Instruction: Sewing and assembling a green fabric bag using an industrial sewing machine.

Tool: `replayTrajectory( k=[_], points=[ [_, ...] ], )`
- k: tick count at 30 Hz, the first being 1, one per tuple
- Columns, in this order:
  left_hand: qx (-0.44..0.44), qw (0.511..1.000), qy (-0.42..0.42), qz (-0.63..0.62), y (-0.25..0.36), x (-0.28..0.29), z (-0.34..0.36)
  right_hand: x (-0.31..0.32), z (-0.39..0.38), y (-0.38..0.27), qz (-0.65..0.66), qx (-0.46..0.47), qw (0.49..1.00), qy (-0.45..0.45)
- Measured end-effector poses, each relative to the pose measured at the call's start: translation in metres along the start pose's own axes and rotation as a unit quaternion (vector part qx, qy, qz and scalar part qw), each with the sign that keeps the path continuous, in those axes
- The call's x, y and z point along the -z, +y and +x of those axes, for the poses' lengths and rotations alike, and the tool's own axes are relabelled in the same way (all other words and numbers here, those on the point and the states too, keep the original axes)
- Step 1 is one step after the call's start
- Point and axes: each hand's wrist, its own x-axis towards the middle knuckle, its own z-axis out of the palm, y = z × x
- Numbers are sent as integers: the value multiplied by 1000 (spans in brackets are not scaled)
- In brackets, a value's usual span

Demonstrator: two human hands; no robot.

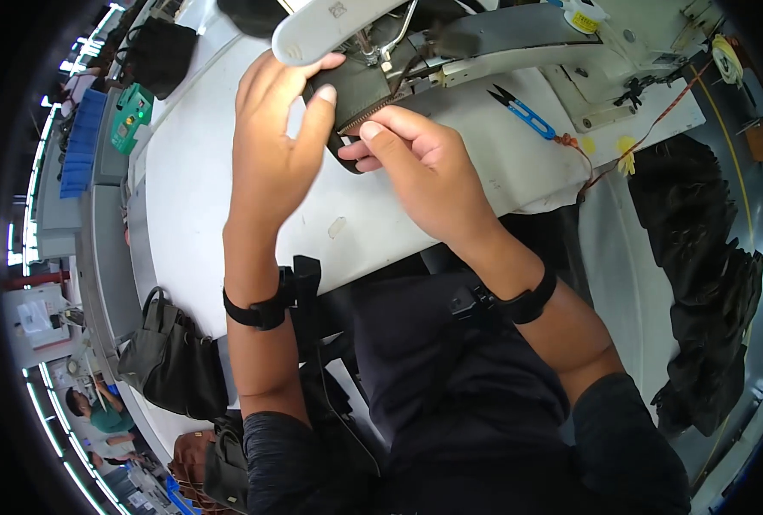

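A dark flat piece (pixel 354 90) with a metal zipper (pixel 364 114) along its lower edge lies under the needle area of a white sewing machine (pixel 313 26). My left hand (pixel 278 137) grips the piece's left side, fingers curled, thumb pressed on top, fingertips near the presser foot. My right hand (pixel 424 176) pinches the lower zipper edge between thumb and index finger, its other fingers bent beneath. Blue-handled thread snips (pixel 523 114) with an orange cord lie on the white table (pixel 193 197) right of my right hand.
Black bags (pixel 162 360) (pixel 154 51) sit at the table's left, a brown bag (pixel 194 463) below. A green box (pixel 131 118) stands at upper left. Dark material (pixel 699 283) hangs at right. A spool (pixel 585 17) sits by the machine. A person in green (pixel 107 412) works at far left.
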Motion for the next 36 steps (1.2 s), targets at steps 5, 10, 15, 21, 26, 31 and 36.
replayTrajectory(
  k=[5, 10, 15, 21, 26, 31, 36],
  points=[
    [-9, 999, -10, -49, 14, -19, -17, 8, 0, -1, 97, -18, 995, -4],
    [-42, 998, 20, -48, 13, -22, -16, 15, 11, -22, -4, 4, 998, 70],
    [-90, 995, 36, 10, 5, -28, -23, 20, 21, -12, -63, 33, 994, 85],
    [-79, 991, 89, 64, 5, -44, -29, 13, 18, -21, -21, -37, 994, 100],
    [-99, 985, 111, 84, 5, -38, -24, 15, 21, -19, -32, -14, 995, 96],
    [-86, 987, 122, 62, 4, -43, -26, 13, 19, -8, 6, 24, 995, 95],
    [-67, 990, 116, 47, 6, -42, -28, 10, 20, 0, 24, 33, 994, 104]
  ],
)
